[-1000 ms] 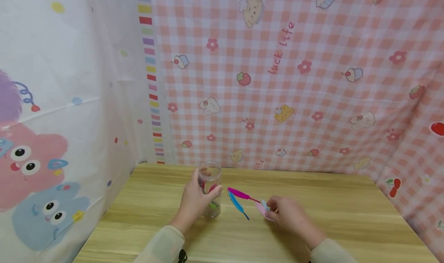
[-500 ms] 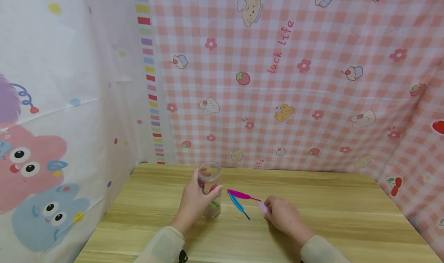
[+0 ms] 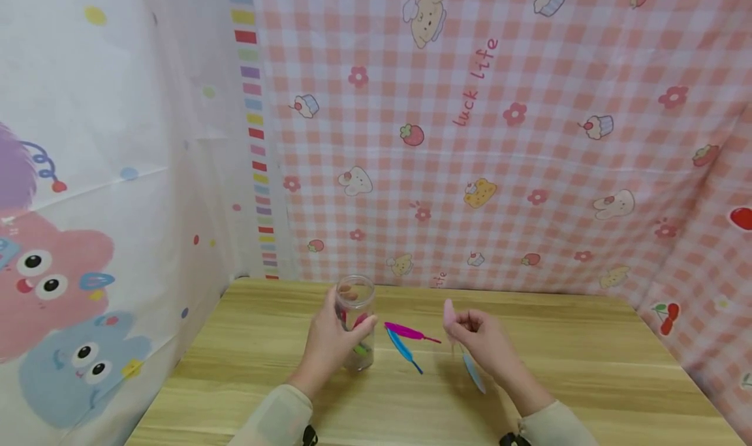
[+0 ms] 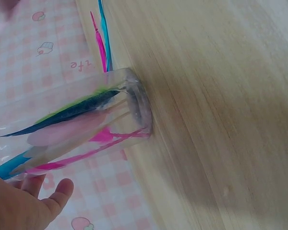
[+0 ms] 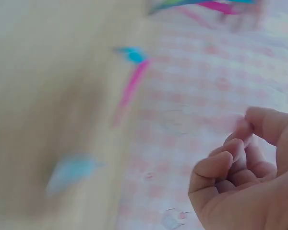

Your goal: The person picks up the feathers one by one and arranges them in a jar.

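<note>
My left hand (image 3: 330, 338) grips a clear plastic jar (image 3: 360, 312) that stands upright and uncapped on the table. Inside the jar (image 4: 86, 120), the left wrist view shows several feathers: dark blue-green, pale pink, blue and magenta. Thumb and forefinger of my right hand (image 3: 484, 345) pinch a pale pink feather (image 3: 449, 312), its vane pointing up, above the table. Below that hand is a pale blue feather (image 3: 474, 374), blurred in the right wrist view. Between jar and right hand, a magenta feather (image 3: 405, 331) and a blue feather (image 3: 401, 347) lie with tips together.
The wood-grain table (image 3: 235, 367) ends at a pink checked cloth (image 3: 458, 230) hanging behind it. A white cartoon-printed cloth (image 3: 194, 172) hangs on the left side. More checked cloth hangs at the right.
My right hand has lifted the pale pink feather up off the table and turned it upright. The pale blue feather now shows beneath the hand. My left hand and the jar stay put.
</note>
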Demonstrator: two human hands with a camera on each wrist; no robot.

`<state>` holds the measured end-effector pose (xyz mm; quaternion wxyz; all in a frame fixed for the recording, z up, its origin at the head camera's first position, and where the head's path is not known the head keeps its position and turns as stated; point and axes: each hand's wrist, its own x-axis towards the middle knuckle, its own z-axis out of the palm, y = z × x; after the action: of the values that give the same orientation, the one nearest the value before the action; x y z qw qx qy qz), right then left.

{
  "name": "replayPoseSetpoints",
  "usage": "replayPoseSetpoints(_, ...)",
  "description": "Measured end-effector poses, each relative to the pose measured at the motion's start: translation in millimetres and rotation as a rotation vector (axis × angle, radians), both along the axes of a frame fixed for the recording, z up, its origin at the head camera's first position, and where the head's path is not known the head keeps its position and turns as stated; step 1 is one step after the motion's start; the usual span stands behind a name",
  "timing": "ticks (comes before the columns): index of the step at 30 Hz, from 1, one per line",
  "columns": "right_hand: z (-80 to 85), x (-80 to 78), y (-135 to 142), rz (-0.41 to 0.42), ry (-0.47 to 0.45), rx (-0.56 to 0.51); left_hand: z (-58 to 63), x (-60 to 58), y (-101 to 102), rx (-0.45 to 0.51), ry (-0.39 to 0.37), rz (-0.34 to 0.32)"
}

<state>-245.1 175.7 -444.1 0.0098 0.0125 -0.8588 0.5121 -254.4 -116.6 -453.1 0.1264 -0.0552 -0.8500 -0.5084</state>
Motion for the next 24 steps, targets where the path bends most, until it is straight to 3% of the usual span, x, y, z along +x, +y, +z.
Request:
replayPoseSetpoints(6,25.3,13.6,-12.3,0.015,0.076,-0.315,-1.1,-0.3,-1.4,0.005,0.002,-0.003)
replayPoseSetpoints(13,56.2,34.4,-43.0,-0.145,0.248,-0.491,-1.8,-0.6,-3.3,0.008,0.0,0.002)
replayPoseSetpoints(17,70.4,38.5,-65.5,-0.152,0.37,-0.478,-1.6,-0.5,-3.0,0.014,0.004,-0.001)
replayPoseSetpoints(21,72.4,32.6,-86.8,-0.012,0.488,-0.384,-1.4,-0.8,-1.7,0.01,0.022,-0.004)
replayPoseSetpoints(24,68.5,25.0,-101.4,0.063,0.508,-0.289,-1.4,-1.1,-0.8,-0.001,0.037,-0.003)
